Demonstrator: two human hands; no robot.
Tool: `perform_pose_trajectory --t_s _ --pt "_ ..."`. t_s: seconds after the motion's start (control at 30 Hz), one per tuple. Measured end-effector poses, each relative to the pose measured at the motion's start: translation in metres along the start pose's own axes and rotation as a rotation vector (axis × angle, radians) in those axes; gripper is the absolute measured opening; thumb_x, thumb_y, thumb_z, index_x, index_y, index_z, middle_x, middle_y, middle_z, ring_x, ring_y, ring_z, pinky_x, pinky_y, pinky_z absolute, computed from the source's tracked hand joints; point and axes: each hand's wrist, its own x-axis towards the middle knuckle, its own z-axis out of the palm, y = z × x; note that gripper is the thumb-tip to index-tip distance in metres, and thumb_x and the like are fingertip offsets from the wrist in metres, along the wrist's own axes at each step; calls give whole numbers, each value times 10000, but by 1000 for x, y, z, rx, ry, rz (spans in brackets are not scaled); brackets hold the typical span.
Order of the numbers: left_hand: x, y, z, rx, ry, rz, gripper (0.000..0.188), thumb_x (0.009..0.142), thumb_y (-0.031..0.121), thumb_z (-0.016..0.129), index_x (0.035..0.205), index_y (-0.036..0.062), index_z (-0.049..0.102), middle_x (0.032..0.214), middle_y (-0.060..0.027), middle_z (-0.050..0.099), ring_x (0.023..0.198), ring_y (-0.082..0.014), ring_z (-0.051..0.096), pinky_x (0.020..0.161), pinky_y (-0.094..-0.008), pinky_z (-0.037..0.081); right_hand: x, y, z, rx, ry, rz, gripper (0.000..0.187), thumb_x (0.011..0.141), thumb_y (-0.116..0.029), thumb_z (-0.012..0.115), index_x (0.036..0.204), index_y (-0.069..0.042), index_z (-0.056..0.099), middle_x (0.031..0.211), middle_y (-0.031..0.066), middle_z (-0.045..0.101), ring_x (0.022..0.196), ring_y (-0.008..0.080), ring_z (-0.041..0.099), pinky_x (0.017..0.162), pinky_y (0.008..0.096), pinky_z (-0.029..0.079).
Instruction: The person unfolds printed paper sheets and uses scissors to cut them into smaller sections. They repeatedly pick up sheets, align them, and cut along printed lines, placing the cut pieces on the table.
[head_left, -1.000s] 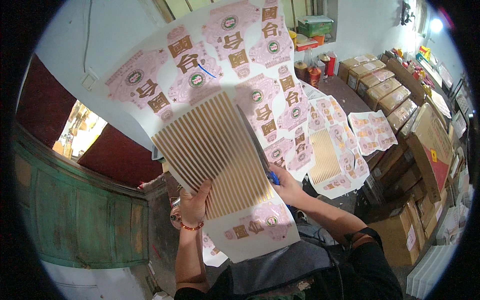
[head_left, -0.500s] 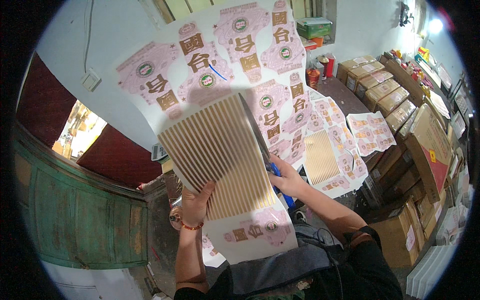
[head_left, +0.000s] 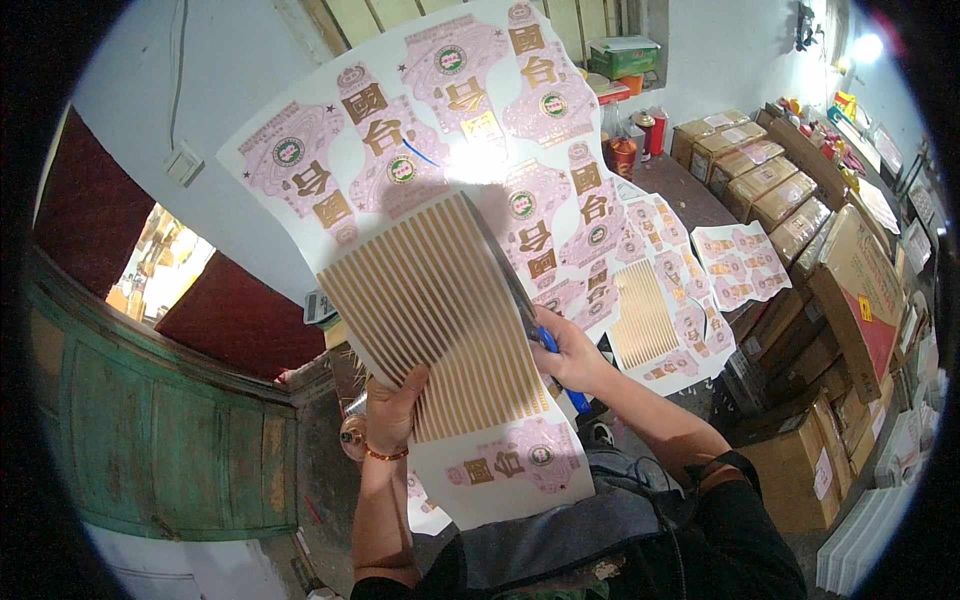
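Note:
A large white printed sheet (head_left: 300,262) hangs in front of me, with pink label shapes and gold lettering on its far part. Its near part carries a panel of gold stripes (head_left: 440,300) and one more pink label below. My left hand (head_left: 393,405) grips the left edge of this panel, thumb on top. In my right hand (head_left: 572,355) is a pair of scissors (head_left: 552,345) with blue handles, the fingers closed round them. Their dark blades run up along the panel's right edge, against the sheet; I cannot tell how far apart they are.
More printed sheets (head_left: 650,310) lie on the dark table (head_left: 690,190) to the right. Taped cardboard boxes (head_left: 745,155) line the right side, with a large carton (head_left: 860,290) leaning nearby. A green door (head_left: 160,400) stands at left. A copper-coloured round object (head_left: 352,437) sits beside my left wrist.
The far part of the sheet has shifted slightly left, and a bright glare now shows on it. Both hands keep nearly the same place, still holding the sheet and the scissors.

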Motion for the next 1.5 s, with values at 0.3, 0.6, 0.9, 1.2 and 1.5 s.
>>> perform_pose_trajectory --t_s 0.3,0.6,0.9,1.2,1.5 --pt "2 -10 5 -127 61 37 260 854 159 668 1062 7 633 1006 -70 659 845 -122 624 750 -270 501 0 8 5 -17 -37 62 396 818 -65 494 1210 -11 496 911 44 566 776 93 497 724 255 428" --pt "2 -1 7 2 46 -7 191 849 184 678 971 37 676 958 -57 675 824 -105 624 690 -272 495 9 -5 2 97 -39 135 315 849 -95 501 1151 -6 498 815 51 570 742 132 533 692 276 448" --pt "7 -5 10 -110 24 -43 212 855 180 670 1008 34 661 974 -38 667 829 -107 616 712 -275 490 11 -2 14 193 33 66 307 851 -153 557 1107 16 540 912 89 614 842 135 553 797 294 449" --pt "8 -7 15 -72 11 -15 249 865 175 651 1055 15 630 992 -54 656 832 -126 618 725 -286 496 11 7 17 161 69 24 334 849 -224 582 1083 13 548 867 71 614 810 122 550 757 297 459" --pt "17 -5 8 31 13 -136 327 844 223 678 1071 -4 614 972 -79 659 813 -144 635 688 -290 512 12 13 13 218 62 74 351 878 -149 538 1200 -15 495 930 59 614 875 112 538 797 273 449"
